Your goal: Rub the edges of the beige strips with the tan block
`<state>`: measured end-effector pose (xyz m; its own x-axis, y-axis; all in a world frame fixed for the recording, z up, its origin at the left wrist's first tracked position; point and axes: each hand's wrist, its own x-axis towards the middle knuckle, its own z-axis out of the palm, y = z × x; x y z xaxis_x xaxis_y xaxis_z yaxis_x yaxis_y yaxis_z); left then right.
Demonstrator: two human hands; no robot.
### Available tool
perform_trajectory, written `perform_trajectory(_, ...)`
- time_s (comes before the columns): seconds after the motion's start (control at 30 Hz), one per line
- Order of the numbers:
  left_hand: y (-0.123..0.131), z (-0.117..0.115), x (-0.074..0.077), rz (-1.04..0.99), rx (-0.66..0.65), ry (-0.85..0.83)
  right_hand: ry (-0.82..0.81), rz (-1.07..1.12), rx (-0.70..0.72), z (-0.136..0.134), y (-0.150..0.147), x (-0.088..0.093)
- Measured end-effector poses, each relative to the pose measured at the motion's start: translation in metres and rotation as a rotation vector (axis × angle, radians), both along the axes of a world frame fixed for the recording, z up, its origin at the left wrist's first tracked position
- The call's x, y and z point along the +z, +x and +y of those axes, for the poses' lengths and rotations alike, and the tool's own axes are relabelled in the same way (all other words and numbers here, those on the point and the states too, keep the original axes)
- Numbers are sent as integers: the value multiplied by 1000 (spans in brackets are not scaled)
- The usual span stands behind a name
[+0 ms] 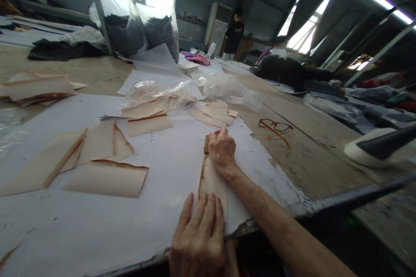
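My left hand (199, 233) lies flat with fingers stretched out, pressing the near end of a narrow tan leather-like piece (212, 181) on white paper (169, 169). My right hand (222, 150) is closed into a fist at the far end of that piece, gripping a small brownish block-like tool (206, 144) that touches the piece's dark brown edge. The tool is mostly hidden by the fingers.
Several similar tan pieces (107, 177) lie to the left, more under a clear plastic bag (156, 95). Red-framed glasses (275, 127) rest on the bare tabletop to the right. The table's metal edge (341, 201) runs near me. Two people stand far back.
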<state>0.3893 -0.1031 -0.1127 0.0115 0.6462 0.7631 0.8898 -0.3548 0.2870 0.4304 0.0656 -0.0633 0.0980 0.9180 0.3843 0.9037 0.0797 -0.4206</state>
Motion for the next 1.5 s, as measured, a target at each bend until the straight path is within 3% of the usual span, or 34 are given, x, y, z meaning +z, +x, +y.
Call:
perform_trajectory(0.13,0,0,0,-2,4,4,10,258,6,-20,15,8)
perform_trajectory(0.2,0,1,0,4,6,12,-32,211,89,-37,18,9)
perform_trajectory(0.3,0,1,0,15,7,14,-90,-34,136,-53,13,6)
perform_trajectory(0.47,-1,2,2,4,5,6,-36,-251,143,-31,-1,-2)
perform_trajectory(0.63,0,5,-1,-2,34,66,-6,-130,68,1,-1,-3)
perform_trajectory(0.73,0,6,-3,2,45,88,52,81,6,-5,6,2)
perform_trajectory(0.83,0,5,-3,17,34,67,34,157,75,-29,10,6)
perform_trajectory(0.97,0,3,-1,33,28,33,-71,-130,159,-48,6,3)
perform_trajectory(1.13,0,4,0,-2,32,10,-16,-281,130,-16,-2,-3)
perform_trajectory(1.27,1,4,-1,-4,42,22,-11,-141,56,-5,1,2)
perform_trajectory(1.4,1,3,-2,-1,24,12,-12,107,4,-26,11,10)
perform_trajectory(1.5,1,3,-2,-12,16,24,-21,132,48,-31,16,15)
